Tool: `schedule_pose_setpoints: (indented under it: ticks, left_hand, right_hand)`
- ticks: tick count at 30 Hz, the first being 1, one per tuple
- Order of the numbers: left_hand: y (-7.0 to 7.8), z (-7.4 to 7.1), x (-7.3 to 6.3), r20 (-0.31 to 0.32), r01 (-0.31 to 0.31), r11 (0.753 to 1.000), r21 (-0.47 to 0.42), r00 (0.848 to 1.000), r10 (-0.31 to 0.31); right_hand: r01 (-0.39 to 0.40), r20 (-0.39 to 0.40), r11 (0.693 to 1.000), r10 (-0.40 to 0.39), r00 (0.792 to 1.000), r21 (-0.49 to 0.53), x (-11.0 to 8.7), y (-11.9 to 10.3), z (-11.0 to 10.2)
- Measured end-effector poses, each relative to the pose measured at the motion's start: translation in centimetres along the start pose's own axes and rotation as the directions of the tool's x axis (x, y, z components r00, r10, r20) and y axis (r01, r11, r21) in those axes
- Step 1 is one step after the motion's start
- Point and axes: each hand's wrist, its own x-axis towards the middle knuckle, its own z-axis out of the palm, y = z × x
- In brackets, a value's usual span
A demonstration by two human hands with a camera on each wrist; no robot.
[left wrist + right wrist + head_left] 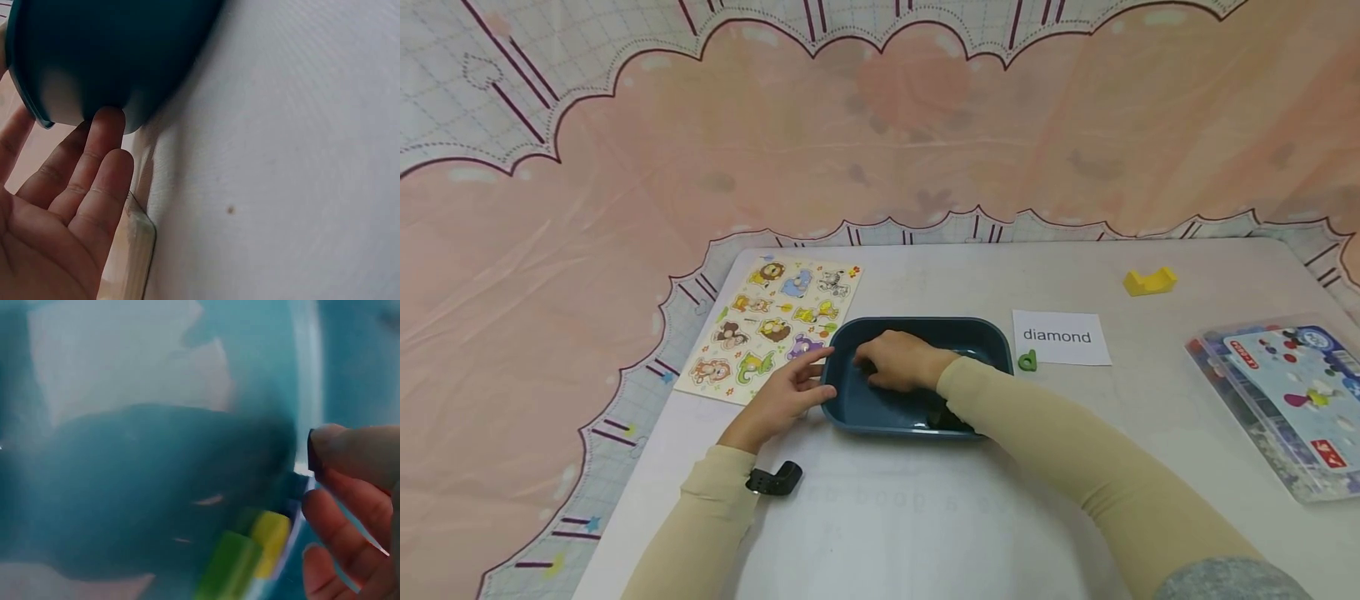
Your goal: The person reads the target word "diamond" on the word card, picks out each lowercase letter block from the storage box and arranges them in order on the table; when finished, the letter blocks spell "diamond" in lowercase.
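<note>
A dark blue tray (857, 417) sits on the white table. My left hand (784, 398) is at its left end, with extended fingers touching the rim and outer wall; in the left wrist view the fingertips (107, 122) rest against that wall. My right hand (904, 360) reaches down inside the tray. Between thumb and forefinger it pinches a small dark piece (313, 450), whose exact shape is hard to make out. Below those fingers a green piece (229, 565) and a yellow piece (272, 542) lie in the tray. My right forearm covers part of the tray's right side.
Right of the tray lies a white card (1060, 337) reading "diamond", with a green letter d (1027, 361) at its lower left corner. An animal sticker sheet (775, 325) lies on the left, a yellow block (1150, 282) far right, and a clear plastic case (1285, 408) at right.
</note>
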Motion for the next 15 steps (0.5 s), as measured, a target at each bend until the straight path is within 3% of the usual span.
schedule_pose_setpoints:
  ticks: [8,15]
  left_hand:
    - [0.2,0.0,0.1,0.004,-0.010,1.000,0.014,1.000,0.010]
    - [0.3,0.0,-0.1,-0.002,0.003,1.000,0.023,1.000,-0.003]
  right_hand:
    - [-0.021,-0.059,1.000,0.020,0.998,-0.010,-0.5,0.5,-2.3]
    - [-0.011,-0.091,0.999,0.014,0.996,0.038,-2.2,0.4,-4.6]
